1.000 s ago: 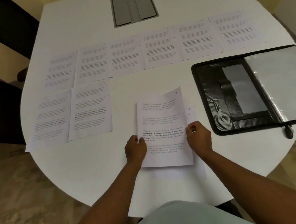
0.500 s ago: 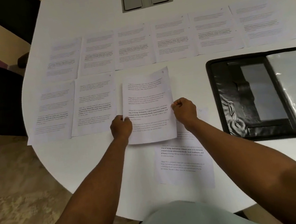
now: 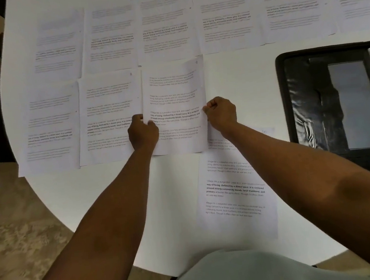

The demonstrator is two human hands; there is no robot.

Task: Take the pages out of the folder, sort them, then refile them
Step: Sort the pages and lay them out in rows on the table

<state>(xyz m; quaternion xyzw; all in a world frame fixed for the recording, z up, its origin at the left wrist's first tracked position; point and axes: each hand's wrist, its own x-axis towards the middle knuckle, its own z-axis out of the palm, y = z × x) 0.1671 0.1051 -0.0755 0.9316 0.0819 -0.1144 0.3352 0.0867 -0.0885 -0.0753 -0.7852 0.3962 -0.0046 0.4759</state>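
Head view, both hands' fingers pinching one page (image 3: pixel 174 104), folder (image 3: pixel 335 112) lying open, pageless.

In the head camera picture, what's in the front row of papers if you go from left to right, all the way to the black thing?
First page → second page → left hand → page being held → right hand → open black folder.

- Printed pages (image 3: pixel 171 89) — 10 in view: 6 in far row, 3 in near-left row, 1 nearest, right of centre.
- Folder (image 3: pixel 300 106) — 1, open, at right.
- Hands — 2: left hand (image 3: pixel 142 132), right hand (image 3: pixel 221 112).
- Table (image 3: pixel 176 197) — 1.
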